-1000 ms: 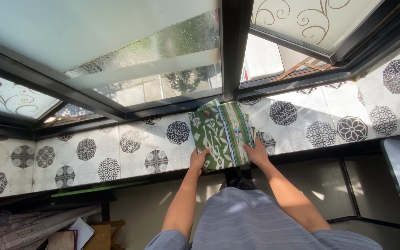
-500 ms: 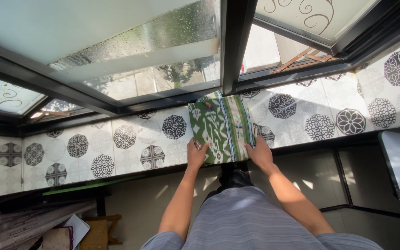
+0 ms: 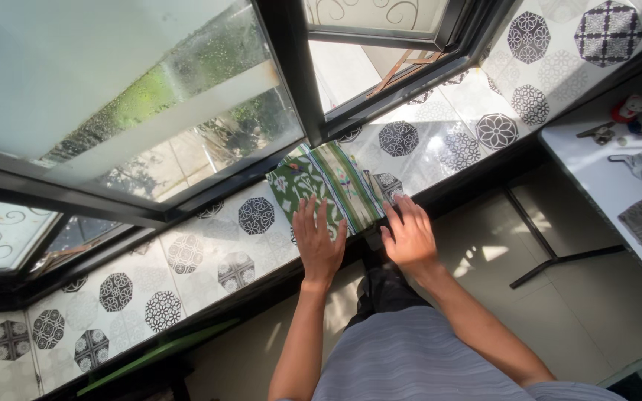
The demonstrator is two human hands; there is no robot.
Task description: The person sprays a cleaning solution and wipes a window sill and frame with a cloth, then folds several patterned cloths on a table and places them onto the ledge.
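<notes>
A folded green patterned cloth [image 3: 321, 191] with striped edges lies on the tiled window ledge [image 3: 209, 252], its far end close to the dark window frame [image 3: 291, 82]. The left hand [image 3: 319, 241] rests flat on the cloth's near end with fingers spread. The right hand [image 3: 409, 236], fingers also spread, lies at the cloth's right near corner, though whether it touches the fabric or only the ledge is hard to tell.

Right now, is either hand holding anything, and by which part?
Nothing is gripped. Both hands, left hand and right hand, lie flat on the near end of the folded green cloth.
</notes>
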